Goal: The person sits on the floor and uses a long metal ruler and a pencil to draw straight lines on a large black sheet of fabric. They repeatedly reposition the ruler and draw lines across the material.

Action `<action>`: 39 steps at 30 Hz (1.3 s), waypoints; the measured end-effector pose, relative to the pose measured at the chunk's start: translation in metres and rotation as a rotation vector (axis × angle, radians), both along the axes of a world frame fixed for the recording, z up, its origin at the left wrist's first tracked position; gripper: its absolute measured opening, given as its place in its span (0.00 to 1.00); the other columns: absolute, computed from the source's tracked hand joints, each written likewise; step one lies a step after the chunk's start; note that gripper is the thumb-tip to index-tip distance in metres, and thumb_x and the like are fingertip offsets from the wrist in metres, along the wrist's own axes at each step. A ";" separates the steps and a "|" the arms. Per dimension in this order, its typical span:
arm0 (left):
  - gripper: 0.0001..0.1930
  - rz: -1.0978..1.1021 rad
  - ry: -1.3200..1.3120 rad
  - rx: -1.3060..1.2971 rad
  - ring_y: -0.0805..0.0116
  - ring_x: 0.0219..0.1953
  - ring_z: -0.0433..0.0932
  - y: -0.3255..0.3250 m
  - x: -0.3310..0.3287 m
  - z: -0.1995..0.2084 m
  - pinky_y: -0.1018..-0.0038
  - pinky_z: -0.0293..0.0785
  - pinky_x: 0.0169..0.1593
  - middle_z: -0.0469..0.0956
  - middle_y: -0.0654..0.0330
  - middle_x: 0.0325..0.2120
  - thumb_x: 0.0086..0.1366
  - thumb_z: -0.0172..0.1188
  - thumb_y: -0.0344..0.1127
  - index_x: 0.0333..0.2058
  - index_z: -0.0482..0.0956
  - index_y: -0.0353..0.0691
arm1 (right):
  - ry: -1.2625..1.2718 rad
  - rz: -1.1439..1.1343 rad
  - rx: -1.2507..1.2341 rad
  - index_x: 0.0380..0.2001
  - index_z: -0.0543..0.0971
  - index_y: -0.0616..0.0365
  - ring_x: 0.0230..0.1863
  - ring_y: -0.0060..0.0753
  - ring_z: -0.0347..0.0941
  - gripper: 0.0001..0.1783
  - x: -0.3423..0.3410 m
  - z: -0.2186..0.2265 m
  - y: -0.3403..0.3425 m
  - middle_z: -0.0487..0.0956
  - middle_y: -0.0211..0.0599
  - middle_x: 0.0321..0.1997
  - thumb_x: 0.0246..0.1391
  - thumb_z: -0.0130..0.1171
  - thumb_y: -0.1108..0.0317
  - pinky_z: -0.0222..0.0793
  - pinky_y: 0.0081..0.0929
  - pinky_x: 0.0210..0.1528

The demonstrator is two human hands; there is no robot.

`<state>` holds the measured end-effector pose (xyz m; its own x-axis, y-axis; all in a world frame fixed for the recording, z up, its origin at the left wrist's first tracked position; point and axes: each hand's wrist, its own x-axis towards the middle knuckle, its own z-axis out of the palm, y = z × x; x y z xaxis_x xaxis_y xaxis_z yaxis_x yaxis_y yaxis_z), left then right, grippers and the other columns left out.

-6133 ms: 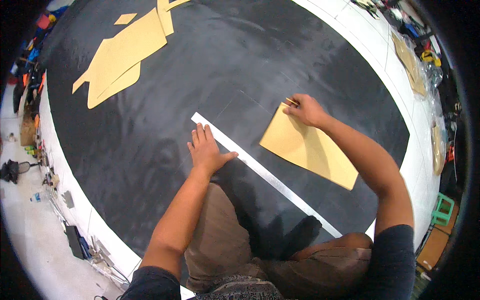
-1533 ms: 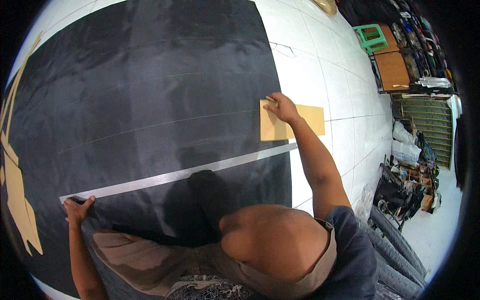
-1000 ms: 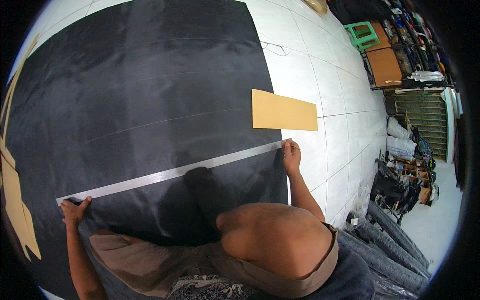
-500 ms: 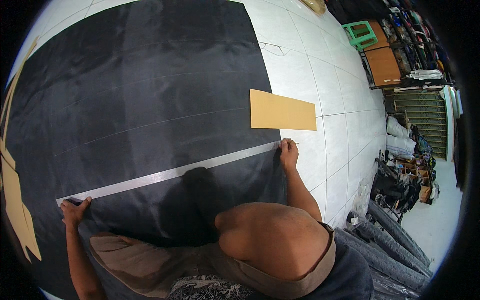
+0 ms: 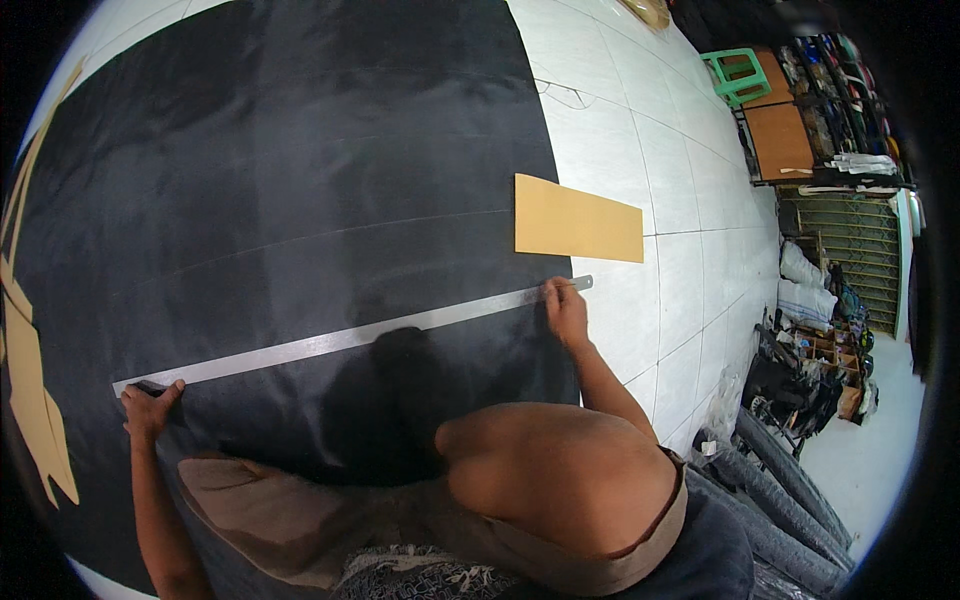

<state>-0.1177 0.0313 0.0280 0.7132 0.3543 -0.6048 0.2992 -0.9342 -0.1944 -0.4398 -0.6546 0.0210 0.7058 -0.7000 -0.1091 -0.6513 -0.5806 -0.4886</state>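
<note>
A long metal ruler (image 5: pixel 330 343) lies slantwise across a large black sheet of material (image 5: pixel 300 200), its right end reaching past the sheet's edge. At the ruler's left end, my left hand (image 5: pixel 150 410) presses down with thumb and fingers spread apart. Close to the other end, my right hand (image 5: pixel 567 312) is closed in a pinch around a thin, pencil-like stick, its fingers at the ruler's upper edge. Faint pale lines run across the black sheet above the ruler. A tan rectangular card (image 5: pixel 578 220) overlaps the sheet's right edge, just above my right hand.
Cut tan pattern pieces (image 5: pixel 38 400) lie at the far left. White floor tiles (image 5: pixel 690 270) extend to the right. Dark wrapped rolls (image 5: pixel 770 500) rest at the lower right. A green plastic stool (image 5: pixel 737 77) and crowded shelves (image 5: pixel 845 90) stand at the upper right.
My right hand has slid left along the ruler, so its rounded end now shows beyond the fingers. The left hand keeps its place on the ruler. The whole view has shifted slightly.
</note>
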 end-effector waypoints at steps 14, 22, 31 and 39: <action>0.76 -0.031 -0.014 0.016 0.32 0.72 0.54 -0.002 -0.003 -0.002 0.31 0.47 0.69 0.50 0.30 0.70 0.40 0.67 0.83 0.68 0.48 0.19 | 0.045 0.222 0.007 0.45 0.81 0.65 0.46 0.58 0.81 0.16 0.019 0.013 0.026 0.84 0.54 0.43 0.68 0.54 0.61 0.75 0.44 0.50; 0.77 -0.028 0.001 0.023 0.35 0.73 0.52 -0.009 -0.002 0.008 0.33 0.46 0.70 0.49 0.31 0.71 0.40 0.66 0.84 0.69 0.47 0.20 | -0.042 0.820 0.219 0.45 0.83 0.59 0.51 0.47 0.78 0.11 0.108 0.008 0.165 0.84 0.44 0.48 0.65 0.57 0.67 0.69 0.41 0.59; 0.76 -0.029 -0.043 -0.014 0.33 0.72 0.54 -0.006 -0.006 0.007 0.30 0.48 0.69 0.51 0.29 0.69 0.39 0.67 0.83 0.67 0.50 0.19 | 0.119 0.678 0.088 0.43 0.84 0.62 0.47 0.52 0.79 0.11 0.066 0.038 0.057 0.85 0.47 0.45 0.63 0.59 0.68 0.71 0.44 0.53; 0.77 -0.010 -0.060 -0.027 0.31 0.73 0.52 -0.001 -0.008 0.007 0.29 0.45 0.69 0.49 0.25 0.69 0.39 0.68 0.82 0.68 0.49 0.18 | 0.119 1.046 0.064 0.44 0.84 0.59 0.47 0.46 0.79 0.10 0.116 0.030 0.117 0.85 0.42 0.46 0.62 0.60 0.70 0.69 0.42 0.52</action>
